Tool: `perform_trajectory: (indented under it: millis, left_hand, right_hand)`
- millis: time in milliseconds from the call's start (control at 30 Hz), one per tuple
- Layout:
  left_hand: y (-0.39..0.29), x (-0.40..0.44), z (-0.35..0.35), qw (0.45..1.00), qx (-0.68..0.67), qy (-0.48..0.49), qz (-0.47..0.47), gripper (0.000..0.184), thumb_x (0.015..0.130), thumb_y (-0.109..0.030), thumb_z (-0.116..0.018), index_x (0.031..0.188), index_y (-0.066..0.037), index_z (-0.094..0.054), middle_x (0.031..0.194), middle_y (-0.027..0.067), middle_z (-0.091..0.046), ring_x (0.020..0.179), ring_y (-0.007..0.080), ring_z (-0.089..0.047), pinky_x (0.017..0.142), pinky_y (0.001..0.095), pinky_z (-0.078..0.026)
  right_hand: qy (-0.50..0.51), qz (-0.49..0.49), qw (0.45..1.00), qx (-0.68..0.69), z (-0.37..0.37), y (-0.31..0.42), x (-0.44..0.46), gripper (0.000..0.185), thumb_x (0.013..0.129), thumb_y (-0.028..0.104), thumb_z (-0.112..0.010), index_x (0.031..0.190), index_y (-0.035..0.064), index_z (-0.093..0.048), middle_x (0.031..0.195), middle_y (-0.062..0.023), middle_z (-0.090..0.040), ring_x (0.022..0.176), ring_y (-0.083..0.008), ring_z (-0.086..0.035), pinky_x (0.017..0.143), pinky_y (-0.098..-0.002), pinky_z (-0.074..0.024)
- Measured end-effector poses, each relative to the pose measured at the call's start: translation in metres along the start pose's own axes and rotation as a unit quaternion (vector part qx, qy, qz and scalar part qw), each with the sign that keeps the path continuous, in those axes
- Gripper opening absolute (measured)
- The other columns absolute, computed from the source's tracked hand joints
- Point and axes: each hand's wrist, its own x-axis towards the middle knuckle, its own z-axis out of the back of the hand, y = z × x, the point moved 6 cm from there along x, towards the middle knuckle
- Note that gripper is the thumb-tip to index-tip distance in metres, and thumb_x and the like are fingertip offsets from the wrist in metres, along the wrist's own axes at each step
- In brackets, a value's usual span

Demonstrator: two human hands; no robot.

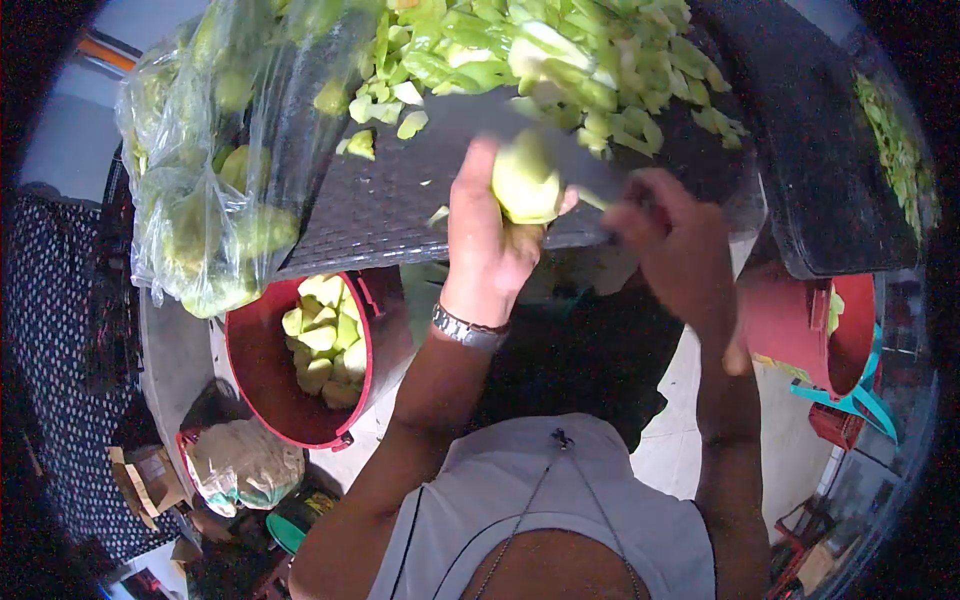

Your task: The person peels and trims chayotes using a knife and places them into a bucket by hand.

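Left hand: cupped around a pale green vegetable. Right hand: gripping a knife, blade blurred. Beyond the vegetable: peelings, cut off at top edge.

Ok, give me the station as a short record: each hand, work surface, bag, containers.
left hand: holds a pale green piece of produce
right hand: grips a knife, blade motion-blurred
work surface: dark, textured top, green peelings heaped at its far side
bag: clear plastic bag, green produce inside, left of the hands
left container: red bucket holding pale green pieces
right container: red bucket, contents mostly hidden
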Motion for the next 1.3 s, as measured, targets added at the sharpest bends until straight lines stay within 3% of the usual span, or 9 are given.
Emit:
perform_trajectory:
  millis: [167, 367, 500, 733, 900, 1033, 1067, 1167, 1300]
  left_hand:
    - [0.007, 0.012, 0.004, 0.986, 0.069, 0.135, 0.072, 0.049, 0.100, -0.052, -0.055, 0.121, -0.009, -0.063, 0.105, 0.0060, -0.071, 0.092, 0.0186, -0.069, 0.078, 0.0335, -0.056]
    - [0.005, 0.002, -0.002, 0.994, 0.022, 0.094, 0.050, 0.045, 0.101, -0.048, -0.054, 0.124, -0.010, -0.061, 0.108, 0.0058, -0.070, 0.095, 0.0206, -0.070, 0.078, 0.0341, -0.058]
    - [0.004, -0.002, 0.002, 0.994, -0.021, 0.092, 0.051, 0.043, 0.103, -0.044, -0.051, 0.130, -0.011, -0.057, 0.114, 0.0060, -0.069, 0.100, 0.0231, -0.070, 0.085, 0.0379, -0.058]
    - [0.007, 0.001, 0.008, 0.996, -0.031, 0.072, 0.037, 0.044, 0.101, -0.042, -0.058, 0.128, -0.007, -0.059, 0.118, 0.0087, -0.068, 0.102, 0.0252, -0.069, 0.087, 0.0400, -0.058]
    - [0.023, 0.007, 0.009, 0.980, -0.070, 0.118, 0.143, 0.044, 0.100, -0.041, -0.059, 0.125, -0.005, -0.060, 0.113, 0.0103, -0.070, 0.101, 0.0256, -0.069, 0.082, 0.0400, -0.059]
    - [0.015, -0.003, 0.004, 0.993, -0.072, 0.060, 0.074, 0.047, 0.101, -0.044, -0.054, 0.123, -0.003, -0.061, 0.108, 0.0135, -0.071, 0.097, 0.0289, -0.070, 0.070, 0.0427, -0.061]
    - [0.015, 0.005, 0.009, 0.979, -0.030, 0.147, 0.136, 0.052, 0.102, -0.048, -0.050, 0.124, -0.002, -0.060, 0.108, 0.0156, -0.070, 0.094, 0.0313, -0.070, 0.064, 0.0429, -0.060]
    - [0.006, 0.002, 0.005, 0.981, -0.015, 0.140, 0.132, 0.052, 0.102, -0.048, -0.050, 0.128, -0.004, -0.059, 0.107, 0.0144, -0.069, 0.092, 0.0319, -0.069, 0.067, 0.0450, -0.059]
    - [0.009, 0.008, 0.003, 0.986, -0.041, 0.089, 0.133, 0.053, 0.102, -0.050, -0.050, 0.129, -0.006, -0.059, 0.112, 0.0145, -0.069, 0.098, 0.0308, -0.069, 0.077, 0.0455, -0.059]
  right_hand:
    - [0.004, 0.113, 0.992, -0.061, -0.014, 0.031, -0.016, 0.072, 0.072, 0.062, -0.079, 0.112, 0.0052, -0.061, 0.067, -0.0030, -0.063, 0.055, -0.0173, -0.061, 0.052, -0.0317, -0.0485]
    - [-0.025, 0.136, 0.987, -0.077, -0.009, 0.022, -0.009, 0.055, 0.075, 0.050, -0.084, 0.103, 0.0070, -0.065, 0.069, -0.0033, -0.063, 0.056, -0.0160, -0.059, 0.054, -0.0319, -0.0476]
    - [0.006, 0.030, 0.999, -0.028, 0.004, 0.003, 0.004, 0.046, 0.078, 0.041, -0.084, 0.103, 0.0067, -0.066, 0.067, -0.0032, -0.061, 0.056, -0.0133, -0.057, 0.054, -0.0306, -0.0459]
    - [0.004, 0.096, 0.992, -0.083, 0.000, 0.014, 0.000, 0.049, 0.078, 0.049, -0.082, 0.097, 0.0074, -0.063, 0.064, -0.0025, -0.060, 0.055, -0.0152, -0.060, 0.054, -0.0318, -0.0473]
    - [0.019, 0.164, 0.985, -0.053, -0.002, 0.024, 0.000, 0.052, 0.076, 0.051, -0.082, 0.099, 0.0090, -0.063, 0.064, -0.0010, -0.061, 0.055, -0.0149, -0.062, 0.053, -0.0317, -0.0488]
    - [-0.012, 0.111, 0.992, -0.062, 0.007, 0.001, 0.014, 0.050, 0.081, 0.050, -0.079, 0.102, 0.0070, -0.065, 0.072, -0.0086, -0.068, 0.065, -0.0223, -0.069, 0.058, -0.0366, -0.0508]
    - [-0.039, 0.074, 0.994, -0.076, 0.010, -0.023, 0.024, 0.049, 0.084, 0.050, -0.077, 0.103, 0.0062, -0.066, 0.075, -0.0121, -0.070, 0.070, -0.0252, -0.071, 0.060, -0.0388, -0.0513]
    - [-0.088, 0.065, 0.989, -0.098, 0.025, -0.074, 0.043, 0.047, 0.091, 0.050, -0.069, 0.104, 0.0049, -0.067, 0.079, -0.0182, -0.070, 0.076, -0.0291, -0.073, 0.065, -0.0417, -0.0511]
    - [-0.041, -0.036, 0.997, -0.053, 0.022, -0.042, 0.029, 0.049, 0.091, 0.055, -0.067, 0.099, 0.0063, -0.067, 0.072, -0.0163, -0.066, 0.071, -0.0331, -0.070, 0.061, -0.0445, -0.0512]
